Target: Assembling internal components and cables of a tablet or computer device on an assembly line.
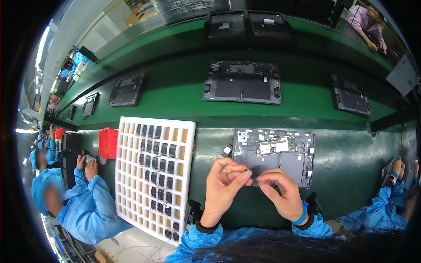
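My left hand (224,186) is closed in a pinch over the near edge of an opened flat electronic device (280,163). A tiny dark bit shows at its thumb and fingertip, too small to name. Just to its right, my right hand (285,195) is curled with thumb and fingers drawn together; whatever lies between them cannot be made out. The device is dark grey, with a circuit board (274,145) and white labels inside. Beside its left edge lies a small black part (227,151) with a white label.
Left of me, a white foam tray (191,144) holds several small black wired parts (154,162). Behind it is a red bin (108,143). More opened devices (241,83) lie along the green bench (175,94). A co-worker in blue (94,206) sits at left; others work at right.
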Demonstrator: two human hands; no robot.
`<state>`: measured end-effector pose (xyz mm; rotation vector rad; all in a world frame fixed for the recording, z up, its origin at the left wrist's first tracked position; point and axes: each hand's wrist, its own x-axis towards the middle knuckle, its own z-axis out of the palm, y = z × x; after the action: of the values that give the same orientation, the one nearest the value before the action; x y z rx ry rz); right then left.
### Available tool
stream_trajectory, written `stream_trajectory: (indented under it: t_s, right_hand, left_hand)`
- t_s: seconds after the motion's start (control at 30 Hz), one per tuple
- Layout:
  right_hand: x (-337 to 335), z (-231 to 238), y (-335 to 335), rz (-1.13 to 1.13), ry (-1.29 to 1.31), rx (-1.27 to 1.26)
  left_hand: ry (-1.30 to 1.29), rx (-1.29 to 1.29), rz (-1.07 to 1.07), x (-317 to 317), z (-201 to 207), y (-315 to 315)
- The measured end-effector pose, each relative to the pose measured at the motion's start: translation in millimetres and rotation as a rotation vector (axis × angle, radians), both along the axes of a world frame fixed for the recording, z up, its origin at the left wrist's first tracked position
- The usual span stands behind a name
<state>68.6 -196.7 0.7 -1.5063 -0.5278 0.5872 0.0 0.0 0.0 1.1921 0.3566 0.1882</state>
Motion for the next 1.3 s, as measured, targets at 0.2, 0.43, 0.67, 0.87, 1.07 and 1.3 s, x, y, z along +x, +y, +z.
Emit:
stream_trajectory:
  t_s: [0.2,0.43,0.67,0.87,1.07,1.3]
  right_hand:
    - [5.7,7.4,0.1,-0.189,0.123,0.129]
    - [7.2,14.2,-10.1,-0.223,0.139,0.088]
    - [6.3,20.4,-11.3,-0.13,0.095,0.069]
    - [8.5,26.1,-2.9,-0.226,-0.485,-0.095]
    - [6.3,11.5,0.3,-0.313,-0.564,-0.199]
    - [14.3,-2.3,1.8,-0.21,0.483,0.149]
  left_hand:
    - [0.037,-0.116,-0.112,-0.3,12.5,-10.5]
    - [0.066,0.083,-0.048,3.1,17.1,-27.0]
    - [-0.017,-0.01,-0.025,4.8,12.2,-32.4]
    - [0.014,0.028,-0.017,4.9,14.8,-36.4]
    - [0.016,0.248,-0.05,7.8,10.7,-37.5]
    - [-0.074,0.566,0.002,24.8,-3.7,-38.5]
